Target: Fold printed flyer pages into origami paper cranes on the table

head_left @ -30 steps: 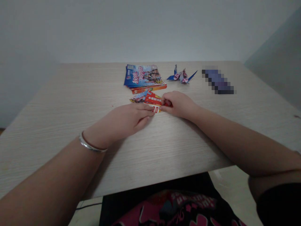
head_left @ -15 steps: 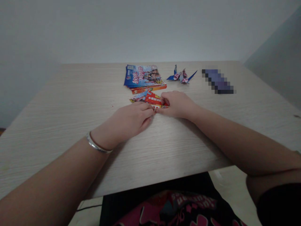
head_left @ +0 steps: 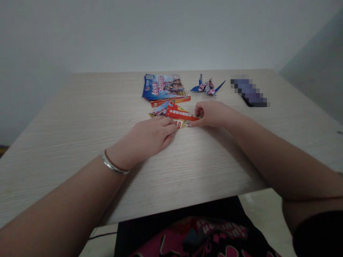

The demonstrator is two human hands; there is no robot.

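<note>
A folded piece of coloured printed paper [head_left: 178,113], mostly red, lies on the wooden table [head_left: 80,117] in front of me. My left hand [head_left: 150,137] rests on the table with its fingertips pressed on the paper's near left edge, fingers held together. My right hand [head_left: 211,113] is curled and pinches the paper's right corner between thumb and forefinger. A silver bangle [head_left: 114,166] circles my left wrist.
A stack of printed coloured sheets [head_left: 164,88] lies just beyond the folded paper. Two folded paper cranes [head_left: 207,86] stand to its right. A dark object [head_left: 249,92], blurred out, lies at the far right. Walls close the table's far side and right.
My right hand has slid to the right along the folded paper, uncovering more of its red face. My left hand has stayed pressed on the paper's near edge.
</note>
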